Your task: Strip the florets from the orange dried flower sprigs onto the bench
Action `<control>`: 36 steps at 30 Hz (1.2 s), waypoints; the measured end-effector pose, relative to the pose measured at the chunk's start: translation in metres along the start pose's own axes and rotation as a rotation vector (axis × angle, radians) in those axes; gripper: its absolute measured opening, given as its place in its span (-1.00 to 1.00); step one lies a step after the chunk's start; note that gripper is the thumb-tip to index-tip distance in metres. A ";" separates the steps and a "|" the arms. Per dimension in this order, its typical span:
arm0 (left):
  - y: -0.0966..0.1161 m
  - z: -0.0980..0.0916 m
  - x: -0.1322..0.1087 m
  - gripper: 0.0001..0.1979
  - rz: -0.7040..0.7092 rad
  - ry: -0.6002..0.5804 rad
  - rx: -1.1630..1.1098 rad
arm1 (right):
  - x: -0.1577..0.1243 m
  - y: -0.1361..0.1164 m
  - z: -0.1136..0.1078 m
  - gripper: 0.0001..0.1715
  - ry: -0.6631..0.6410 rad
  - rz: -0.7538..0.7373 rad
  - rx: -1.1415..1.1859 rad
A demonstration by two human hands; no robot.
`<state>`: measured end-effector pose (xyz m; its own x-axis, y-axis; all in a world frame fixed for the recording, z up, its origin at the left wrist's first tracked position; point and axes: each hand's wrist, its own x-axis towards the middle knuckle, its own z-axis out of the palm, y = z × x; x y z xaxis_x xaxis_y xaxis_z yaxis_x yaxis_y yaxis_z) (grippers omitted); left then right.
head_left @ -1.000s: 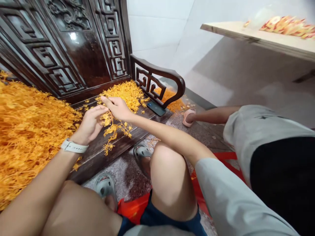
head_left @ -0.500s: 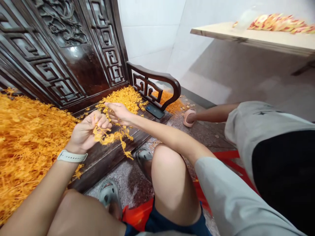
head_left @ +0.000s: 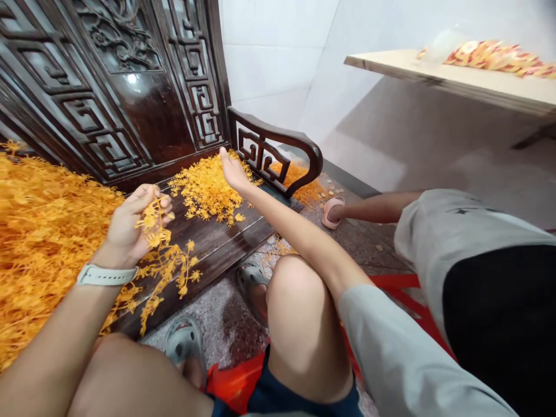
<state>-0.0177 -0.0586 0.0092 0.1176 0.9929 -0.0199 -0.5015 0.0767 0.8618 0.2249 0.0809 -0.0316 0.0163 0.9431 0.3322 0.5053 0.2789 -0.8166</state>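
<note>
My left hand (head_left: 129, 223), wearing a pale watch band, is closed on an orange branching strand (head_left: 167, 263) with small flower-like bits. The strand droops over the front edge of a dark wooden bench seat (head_left: 243, 231). My right hand (head_left: 233, 172) is stretched out above a pile of loose orange pieces (head_left: 208, 188) near the armrest; its fingers look extended, and I see nothing held in it. To the left of my left hand rises a large heap of tangled orange strands (head_left: 52, 243).
A carved armrest (head_left: 282, 130) closes off the bench's right end, with a phone (head_left: 278, 196) partly visible by it. More orange pieces (head_left: 299, 179) lie on the floor beyond. Another person's leg (head_left: 377, 208) is at right, below a wooden tabletop (head_left: 391, 61) bearing red-and-yellow pieces.
My hands have moved apart: the left went left and the right shifted up and right over the loose pile. The strand now hangs more spread out from my left hand.
</note>
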 end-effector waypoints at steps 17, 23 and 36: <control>-0.028 -0.002 0.015 -0.82 0.128 0.168 -0.018 | -0.016 0.037 0.006 -0.51 0.005 0.177 0.095; -0.030 0.001 0.018 -0.80 0.031 0.202 -0.097 | -0.043 -0.015 0.011 -0.62 -0.359 -0.121 0.338; -0.029 -0.010 0.029 -0.79 0.131 0.278 -0.198 | -0.071 -0.038 0.033 -0.28 -0.446 -0.302 0.294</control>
<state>-0.0086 -0.0311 -0.0213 -0.1829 0.9802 -0.0761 -0.6560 -0.0640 0.7521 0.1757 0.0094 -0.0399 -0.4851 0.7818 0.3918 0.1711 0.5243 -0.8342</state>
